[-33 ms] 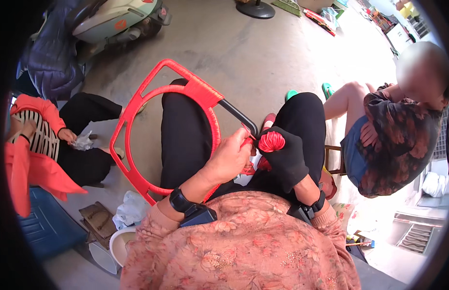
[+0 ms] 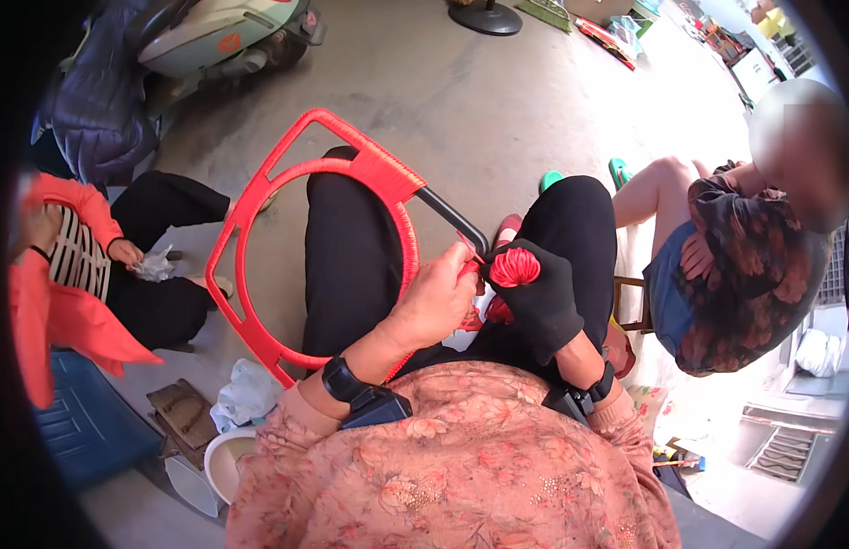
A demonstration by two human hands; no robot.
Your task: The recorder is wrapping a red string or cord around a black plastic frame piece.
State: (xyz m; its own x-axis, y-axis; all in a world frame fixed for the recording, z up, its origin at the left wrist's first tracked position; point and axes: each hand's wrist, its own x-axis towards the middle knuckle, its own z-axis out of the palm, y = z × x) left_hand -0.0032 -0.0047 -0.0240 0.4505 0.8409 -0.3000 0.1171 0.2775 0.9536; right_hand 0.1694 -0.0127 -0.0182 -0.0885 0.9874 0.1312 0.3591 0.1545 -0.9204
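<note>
A frame (image 2: pixel 251 247) with a ring inside, wound with red cord, rests over my left thigh. Past the red winding, a bare black rod (image 2: pixel 452 220) runs to a bend at my hands. My left hand (image 2: pixel 435 297) is bare and closed, its fingertips pinching red cord close to that bend. A black glove covers my right hand (image 2: pixel 548 297), which is closed around a bundle of red cord (image 2: pixel 516 267) just beside the bend. More red cord hangs below, between my hands, partly hidden by them.
A person in a coral jacket (image 2: pixel 72 197) sits at left; another in a dark floral top (image 2: pixel 754 274) sits at right. A blue plastic stool (image 2: pixel 95 421), a brown bag (image 2: pixel 182 412) and a white bucket (image 2: pixel 228 462) stand lower left. A scooter (image 2: pixel 228 37) is parked far left.
My hands and the red frame look nearly the same. At left, the seated person's raised hand has moved up and is blurred.
</note>
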